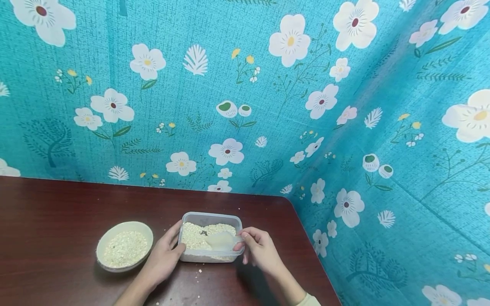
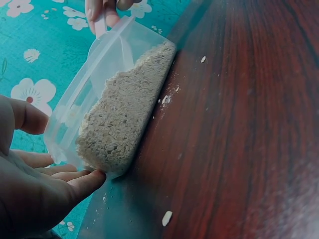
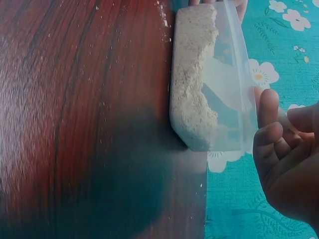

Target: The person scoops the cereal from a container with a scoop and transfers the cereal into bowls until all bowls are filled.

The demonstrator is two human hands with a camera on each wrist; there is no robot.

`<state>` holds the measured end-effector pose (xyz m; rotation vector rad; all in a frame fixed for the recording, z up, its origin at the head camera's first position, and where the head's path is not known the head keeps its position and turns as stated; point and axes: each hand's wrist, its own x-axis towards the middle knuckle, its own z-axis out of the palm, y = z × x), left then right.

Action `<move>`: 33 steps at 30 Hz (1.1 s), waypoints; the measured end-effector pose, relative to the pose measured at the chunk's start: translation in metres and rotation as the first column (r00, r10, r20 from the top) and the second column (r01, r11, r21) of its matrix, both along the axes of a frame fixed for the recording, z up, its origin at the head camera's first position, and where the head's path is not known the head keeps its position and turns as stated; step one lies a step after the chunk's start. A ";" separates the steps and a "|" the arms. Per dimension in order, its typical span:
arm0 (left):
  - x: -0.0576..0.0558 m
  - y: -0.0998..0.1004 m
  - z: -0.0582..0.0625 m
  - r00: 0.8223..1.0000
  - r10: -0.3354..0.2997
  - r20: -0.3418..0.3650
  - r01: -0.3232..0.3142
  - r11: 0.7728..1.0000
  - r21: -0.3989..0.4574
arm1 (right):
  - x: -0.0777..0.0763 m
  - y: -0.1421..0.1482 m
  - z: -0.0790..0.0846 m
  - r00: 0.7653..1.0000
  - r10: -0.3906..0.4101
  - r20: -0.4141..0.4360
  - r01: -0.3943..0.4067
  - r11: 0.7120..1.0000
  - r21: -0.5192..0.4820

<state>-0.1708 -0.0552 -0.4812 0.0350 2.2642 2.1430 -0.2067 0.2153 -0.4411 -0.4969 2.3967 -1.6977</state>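
Note:
A translucent plastic container (image 1: 210,258) of pale oat flakes (image 1: 194,236) stands on the table, with a few dark bits among the flakes. My left hand (image 1: 163,255) holds its left end, the thumb at the near corner and the fingers along the side. In my right hand (image 1: 262,250), at the right end, is the handle of a whitish scoop (image 1: 222,241), pinched between thumb and fingers. The scoop's blade lies inside, low against the flakes. Through the clear wall, the right wrist view shows the scoop (image 3: 222,82) above a dip in the flakes.
Left of the container, a pale bowl (image 1: 102,250) holds more flakes. Loose flakes lie on the dark wooden table (image 1: 49,233) in front of the container. A teal flowered cloth (image 1: 245,106) hangs behind the table and along its right side.

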 end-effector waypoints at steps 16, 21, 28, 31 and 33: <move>0.000 0.000 0.000 1.000 -0.003 -0.004 0.003 1.000 0.015 | 0.006 -0.035 -0.011 0.990 -0.029 0.136 0.041 0.996 -0.085; -0.001 0.001 -0.001 1.000 -0.004 -0.002 0.004 1.000 0.017 | 0.008 -0.043 -0.013 0.988 -0.027 0.155 0.042 0.994 -0.096; -0.001 0.001 0.000 1.000 0.001 -0.003 -0.001 1.000 0.025 | 0.008 -0.047 -0.013 0.988 -0.007 0.154 0.023 0.994 -0.103; 0.000 0.001 0.000 1.000 0.001 -0.009 0.000 1.000 0.027 | 0.008 -0.048 -0.013 0.987 -0.008 0.161 0.024 0.995 -0.099; 0.000 0.001 0.000 1.000 0.001 -0.011 -0.001 1.000 0.027 | 0.007 -0.048 -0.013 0.986 -0.009 0.167 0.025 0.995 -0.094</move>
